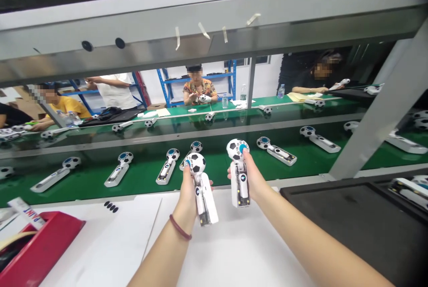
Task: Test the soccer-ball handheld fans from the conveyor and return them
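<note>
My left hand (189, 189) is wrapped round a white handheld device with a soccer-ball head (205, 197), its thumb on the blue spot of the ball. In my right hand (253, 175) is a second device of the same kind (239, 184), the thumb pressed on its round blue button. Both handles show an open face with inner parts and a small dark oval. The two devices are held upright and apart, above the white worktop (230, 251). Some fingers are hidden behind the handles.
Beyond the worktop, a green conveyor (147, 180) carries several similar devices. A red bin (43, 247) stands at left, near small black ovals (111, 207). At right lies a black tray (347, 229). A metal shelf beam (214, 23) crosses overhead; a slanted post (371, 113) stands right. Several people sit opposite.
</note>
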The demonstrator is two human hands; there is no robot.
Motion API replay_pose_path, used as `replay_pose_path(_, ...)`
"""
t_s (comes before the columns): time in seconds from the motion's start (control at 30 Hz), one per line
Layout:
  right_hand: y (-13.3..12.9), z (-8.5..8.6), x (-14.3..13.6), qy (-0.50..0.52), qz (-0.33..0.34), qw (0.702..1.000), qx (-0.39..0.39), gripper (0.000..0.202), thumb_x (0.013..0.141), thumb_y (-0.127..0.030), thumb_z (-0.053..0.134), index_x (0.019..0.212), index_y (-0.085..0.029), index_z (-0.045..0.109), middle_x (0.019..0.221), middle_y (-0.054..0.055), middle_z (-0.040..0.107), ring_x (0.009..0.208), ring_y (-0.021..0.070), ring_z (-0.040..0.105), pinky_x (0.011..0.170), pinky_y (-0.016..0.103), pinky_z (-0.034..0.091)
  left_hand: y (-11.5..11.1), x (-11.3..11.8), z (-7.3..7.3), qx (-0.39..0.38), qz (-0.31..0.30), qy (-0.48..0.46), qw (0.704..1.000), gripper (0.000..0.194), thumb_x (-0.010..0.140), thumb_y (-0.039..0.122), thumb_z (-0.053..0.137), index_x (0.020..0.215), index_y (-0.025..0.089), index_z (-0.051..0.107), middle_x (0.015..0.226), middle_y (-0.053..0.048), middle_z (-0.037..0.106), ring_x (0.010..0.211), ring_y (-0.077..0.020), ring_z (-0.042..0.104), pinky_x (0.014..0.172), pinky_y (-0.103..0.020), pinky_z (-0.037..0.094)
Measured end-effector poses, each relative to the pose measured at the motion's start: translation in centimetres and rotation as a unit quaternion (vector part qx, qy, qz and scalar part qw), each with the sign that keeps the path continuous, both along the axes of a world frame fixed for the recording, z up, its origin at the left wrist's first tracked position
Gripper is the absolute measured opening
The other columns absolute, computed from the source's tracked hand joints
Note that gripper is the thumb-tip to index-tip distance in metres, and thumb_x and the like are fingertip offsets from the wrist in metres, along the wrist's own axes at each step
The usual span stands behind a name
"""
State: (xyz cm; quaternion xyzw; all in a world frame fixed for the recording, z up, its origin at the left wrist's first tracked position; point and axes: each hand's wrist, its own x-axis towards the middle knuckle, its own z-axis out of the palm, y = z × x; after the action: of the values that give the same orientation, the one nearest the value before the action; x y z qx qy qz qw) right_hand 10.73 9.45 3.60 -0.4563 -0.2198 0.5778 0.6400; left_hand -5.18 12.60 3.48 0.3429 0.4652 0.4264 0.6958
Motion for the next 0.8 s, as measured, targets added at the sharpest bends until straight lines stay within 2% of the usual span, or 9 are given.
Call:
replay_pose_path(0.1,-0.5,-1.0,-0.6,-0.037,-0.040,0.996,0.068,0.055,0.066,-0.069,0.049,0.072,-0.014,0.055,0.063,0.005,0.061,0.057,0.0169,0.059,0.052,0.026,0.046,0.1,-0.8,-0.6,0.046,0.054,-0.017,0.997,0.061,0.067,0.072,0.043,0.078,0.014,0.054,0.059,-0.006,0.061,0.054,-0.0182,0.059,0.050,-0.026,0.046)
replay_pose_path(0.17,-1.0,-1.8,-0.6,-0.062,-0.040,0.990,0.122,0.054,0.064,-0.067,0.055,0.078,-0.015,0.056,0.071,0.006,0.064,0.067,0.0201,0.062,0.060,0.029,0.047,0.2,-1.3,-1.2,0.121,0.065,-0.036,0.990,0.058,0.063,0.068,0.054,0.085,0.014,0.055,0.070,-0.007,0.063,0.067,-0.0201,0.061,0.059,-0.027,0.047)
replay_pose_path(0.23,-1.6,-2.9,-0.5,-0.089,-0.022,0.984,0.155,0.054,0.062,-0.064,0.059,0.086,-0.016,0.056,0.088,0.009,0.065,0.085,0.0236,0.060,0.072,0.032,0.047,0.2,-1.8,-2.1,0.181,0.058,-0.029,0.981,0.055,0.062,0.060,0.062,0.094,0.016,0.054,0.084,-0.007,0.064,0.081,-0.0207,0.061,0.070,-0.027,0.047)
replay_pose_path(0.33,-2.7,-4.4,0.0,-0.143,0.037,0.975,0.164,0.052,0.060,-0.054,0.067,0.097,-0.019,0.054,0.111,0.009,0.058,0.105,0.0247,0.052,0.085,0.035,0.042,0.0,-2.6,-4.3,0.211,0.014,0.011,0.977,0.054,0.063,0.047,0.069,0.105,0.020,0.050,0.106,-0.006,0.059,0.101,-0.0211,0.054,0.085,-0.028,0.041)
replay_pose_path(0.43,-3.1,-5.7,0.0,-0.197,0.152,0.957,0.148,0.052,0.060,-0.040,0.073,0.104,-0.021,0.051,0.110,0.006,0.057,0.102,0.0224,0.052,0.087,0.036,0.040,-0.4,-3.1,-6.6,0.199,-0.067,0.036,0.977,0.062,0.058,0.035,0.075,0.110,0.019,0.047,0.112,-0.009,0.056,0.105,-0.0227,0.051,0.088,-0.029,0.039)
replay_pose_path(0.5,-2.9,-6.2,-0.4,-0.222,0.195,0.945,0.139,0.049,0.065,-0.036,0.070,0.106,-0.020,0.049,0.106,0.006,0.058,0.096,0.0204,0.054,0.085,0.035,0.041,-0.9,-3.3,-7.3,0.172,-0.104,0.032,0.979,0.056,0.061,0.036,0.073,0.108,0.017,0.048,0.102,-0.009,0.059,0.095,-0.0228,0.055,0.082,-0.031,0.043)
replay_pose_path(0.6,-2.6,-6.5,-1.6,-0.207,0.178,0.955,0.115,0.044,0.073,-0.042,0.062,0.106,-0.020,0.044,0.091,0.004,0.059,0.084,0.0179,0.055,0.075,0.033,0.043,-1.9,-3.3,-7.1,0.075,-0.114,-0.024,0.990,0.040,0.072,0.040,0.062,0.103,0.020,0.045,0.083,-0.005,0.060,0.072,-0.0198,0.058,0.069,-0.036,0.048)
replay_pose_path(0.67,-2.6,-6.7,-2.2,-0.155,0.170,0.969,0.094,0.045,0.074,-0.045,0.058,0.106,-0.021,0.039,0.082,0.002,0.057,0.076,0.0167,0.056,0.068,0.031,0.044,-2.3,-3.4,-6.5,0.011,-0.106,-0.060,0.992,0.033,0.075,0.037,0.058,0.100,0.022,0.043,0.078,-0.003,0.059,0.067,-0.0182,0.057,0.064,-0.038,0.050)
replay_pose_path(0.8,-3.0,-6.9,-2.4,-0.051,0.182,0.978,0.090,0.049,0.070,-0.038,0.065,0.106,-0.021,0.036,0.084,0.000,0.055,0.077,0.0154,0.056,0.072,0.030,0.043,-2.7,-3.5,-5.8,0.004,-0.127,-0.091,0.988,0.033,0.077,0.028,0.055,0.105,0.023,0.039,0.082,-0.004,0.058,0.073,-0.0182,0.056,0.069,-0.043,0.050)
